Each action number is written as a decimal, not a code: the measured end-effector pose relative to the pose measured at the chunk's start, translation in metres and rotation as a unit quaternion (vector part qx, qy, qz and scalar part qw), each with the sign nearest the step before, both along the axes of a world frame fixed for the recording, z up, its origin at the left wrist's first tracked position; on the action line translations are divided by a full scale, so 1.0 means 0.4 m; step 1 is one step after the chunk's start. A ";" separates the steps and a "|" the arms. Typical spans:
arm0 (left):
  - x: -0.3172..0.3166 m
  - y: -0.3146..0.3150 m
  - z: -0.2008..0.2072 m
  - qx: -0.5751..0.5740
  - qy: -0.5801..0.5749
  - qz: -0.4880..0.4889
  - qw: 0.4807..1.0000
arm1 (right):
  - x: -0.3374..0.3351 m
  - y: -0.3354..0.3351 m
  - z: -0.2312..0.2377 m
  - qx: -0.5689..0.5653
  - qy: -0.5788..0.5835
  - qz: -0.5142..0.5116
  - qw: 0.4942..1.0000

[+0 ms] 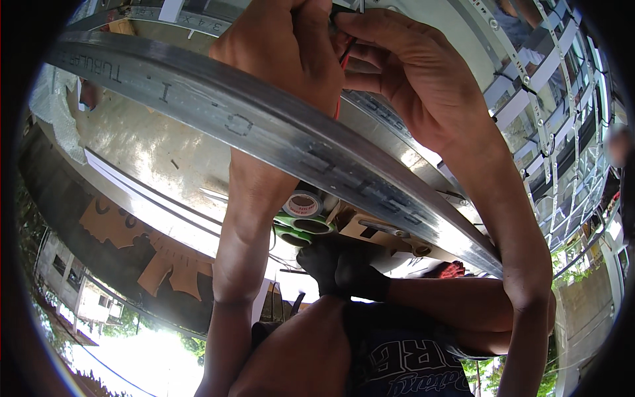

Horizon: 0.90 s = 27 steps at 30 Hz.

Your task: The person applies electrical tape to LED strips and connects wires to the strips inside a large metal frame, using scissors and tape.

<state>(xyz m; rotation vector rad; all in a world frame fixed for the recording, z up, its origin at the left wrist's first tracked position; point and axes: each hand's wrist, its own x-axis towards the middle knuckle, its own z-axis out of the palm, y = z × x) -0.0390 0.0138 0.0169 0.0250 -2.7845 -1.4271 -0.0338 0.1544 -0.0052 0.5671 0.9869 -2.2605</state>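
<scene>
Close together at the top edge, my two hands meet over a thin red wire [345,55] and a short dark wire [351,45]. With its back turned up, my left hand [284,56] is closed, its fingertips partly cut off by the frame. My right hand [413,76] pinches a small dark piece at the wires between thumb and forefinger, other fingers curled. A long silver metal tube [264,139] slants across the view, hiding part of my left wrist. My right forearm passes over the tube's lower right end.
At right stands a frame with several white LED strips [546,142] joined by wires. Below the tube lie a tape roll [303,204], green-handled scissors [311,225] and a brown cardboard piece [360,223]. Cut brown cardboard [173,268] lies at left, near bubble wrap [63,122].
</scene>
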 end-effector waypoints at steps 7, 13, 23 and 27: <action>0.015 0.001 -0.014 0.066 -0.040 0.049 0.996 | 0.003 0.000 0.002 -0.041 -0.068 -0.006 0.997; 0.017 -0.007 -0.025 0.100 -0.073 0.059 0.991 | 0.003 -0.010 -0.010 -0.066 -0.026 -0.011 0.997; 0.017 -0.021 -0.027 0.205 -0.159 0.070 0.963 | 0.008 -0.010 0.025 0.035 -0.059 -0.008 0.998; 0.021 -0.022 -0.013 0.189 -0.184 0.039 0.964 | 0.005 -0.013 0.026 0.053 -0.055 0.004 0.997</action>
